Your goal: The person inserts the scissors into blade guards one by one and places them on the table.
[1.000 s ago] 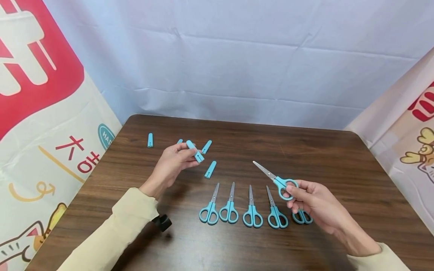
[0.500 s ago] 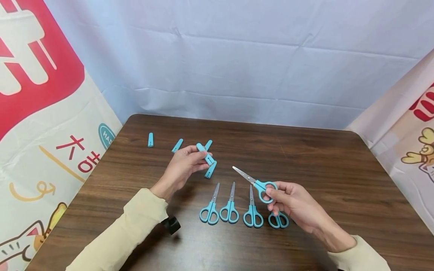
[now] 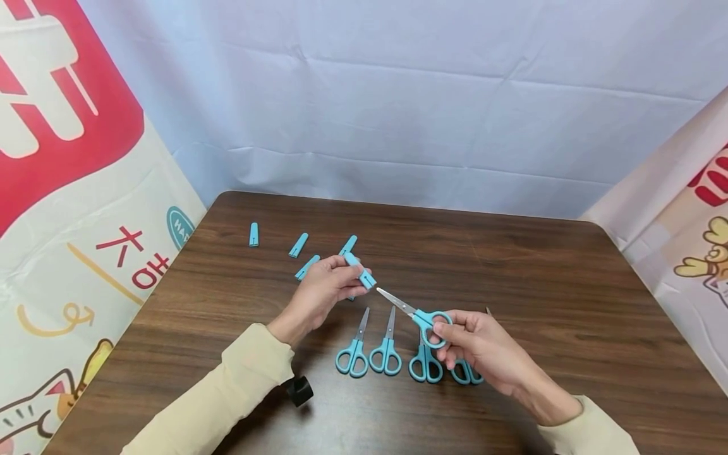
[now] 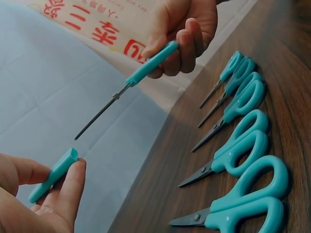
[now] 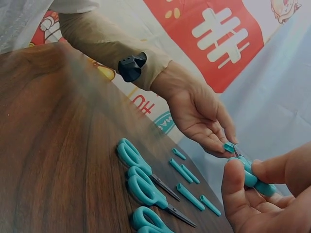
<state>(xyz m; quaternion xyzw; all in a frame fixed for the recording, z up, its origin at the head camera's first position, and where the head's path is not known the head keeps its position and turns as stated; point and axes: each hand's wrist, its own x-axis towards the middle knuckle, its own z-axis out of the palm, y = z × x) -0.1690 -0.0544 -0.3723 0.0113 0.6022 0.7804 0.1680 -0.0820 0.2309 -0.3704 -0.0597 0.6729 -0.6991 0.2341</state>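
Note:
Above the table, my left hand (image 3: 318, 292) pinches a teal scissors blade cap (image 3: 360, 270) between thumb and fingers. The cap's open end points down and right, toward the scissors. My right hand (image 3: 480, 341) grips a pair of teal-handled scissors (image 3: 423, 320) by the handles, blades together. The tip is right at the cap's mouth in the head view; in the left wrist view a small gap shows between the blades and the cap (image 4: 56, 175). Below the hands lies a row of several uncapped scissors (image 3: 385, 357), some partly covered by my right hand and its scissors.
Several loose caps lie toward the back left of the dark wooden table (image 3: 512, 253), among them a far-left cap (image 3: 253, 234) and one beside my left hand, a cap (image 3: 306, 268). A black wrist device (image 3: 299, 390) is on my left sleeve. Pale curtain (image 3: 398, 114) stands behind.
My right hand has carried the scissors left, while my left hand has come right and slightly nearer with the cap. The distance between tip and cap has shrunk greatly.

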